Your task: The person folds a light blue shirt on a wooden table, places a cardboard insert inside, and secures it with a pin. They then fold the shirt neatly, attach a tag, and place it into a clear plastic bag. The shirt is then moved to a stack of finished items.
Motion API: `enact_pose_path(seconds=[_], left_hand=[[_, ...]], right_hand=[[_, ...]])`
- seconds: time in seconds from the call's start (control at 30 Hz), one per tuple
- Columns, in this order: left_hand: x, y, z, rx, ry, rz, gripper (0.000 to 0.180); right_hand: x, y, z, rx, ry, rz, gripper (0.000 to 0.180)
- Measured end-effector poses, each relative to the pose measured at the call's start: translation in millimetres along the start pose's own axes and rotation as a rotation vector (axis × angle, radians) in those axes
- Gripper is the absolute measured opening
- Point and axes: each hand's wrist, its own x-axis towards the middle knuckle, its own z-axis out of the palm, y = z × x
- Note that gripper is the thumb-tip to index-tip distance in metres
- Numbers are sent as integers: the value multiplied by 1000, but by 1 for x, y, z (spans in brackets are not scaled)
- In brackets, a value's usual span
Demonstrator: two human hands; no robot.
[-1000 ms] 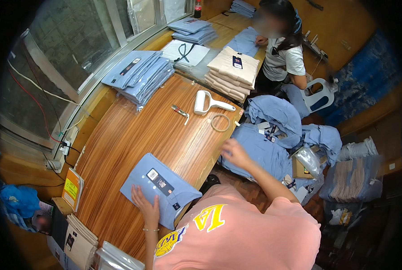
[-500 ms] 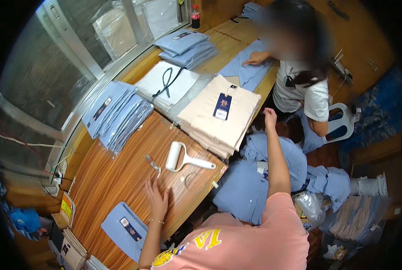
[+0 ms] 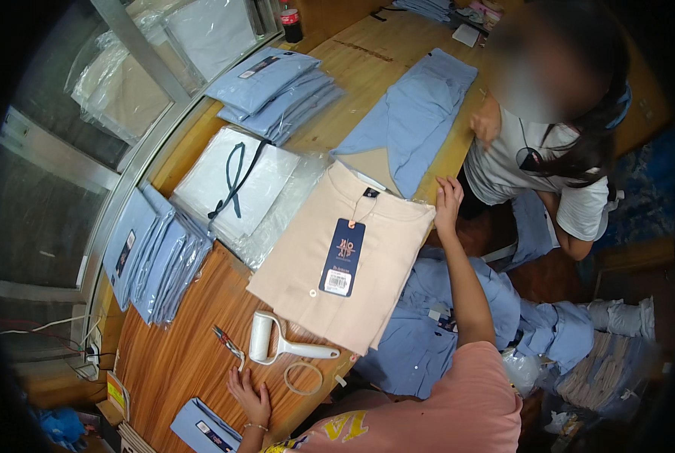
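Observation:
My left hand (image 3: 248, 396) lies on the wood-grain table with its fingers spread, holding nothing. It is close to small snips (image 3: 229, 343), a white lint roller (image 3: 263, 340) and a folded light-blue shirt (image 3: 205, 429) with a dark tag. My right hand (image 3: 448, 202) has its fingers stretched out at the far right corner of a stack of folded beige shirts (image 3: 386, 260). The fingers touch or nearly touch that corner. A navy hang tag (image 3: 342, 257) lies on the top shirt. A ring of tape (image 3: 303, 378) rests beside the roller.
Bagged blue shirts (image 3: 152, 257) and another bagged pile (image 3: 273, 87) line the window side, with white sheets (image 3: 235, 181) between them. A blue garment (image 3: 417, 113) lies farther back. A co-worker (image 3: 534, 151) sits at the right. Blue garments (image 3: 458, 294) are heaped beside the table.
My right hand has come to the corner of the beige stack. My left hand stays on the table. The view has shifted, and the co-worker's hand has lifted off the blue garment.

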Motion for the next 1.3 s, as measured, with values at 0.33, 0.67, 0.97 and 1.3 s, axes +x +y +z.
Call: enact_pose_path(seconds=[0.33,0.67,0.97,1.3], left_hand=[[2,5,-5,30,-18,1,52],[7,5,-2,-12,96,59,51],[-40,-14,-96,-318,168,38,57],[-260,-324,-222,-244,1119,-683,27]], right_hand=[[-6,9,-1,33,31,-19,27],[14,7,-10,-266,-72,-153,24],[-28,-58,-72,284,-192,219,44],[-194,-114,-140,386,-46,367,23]])
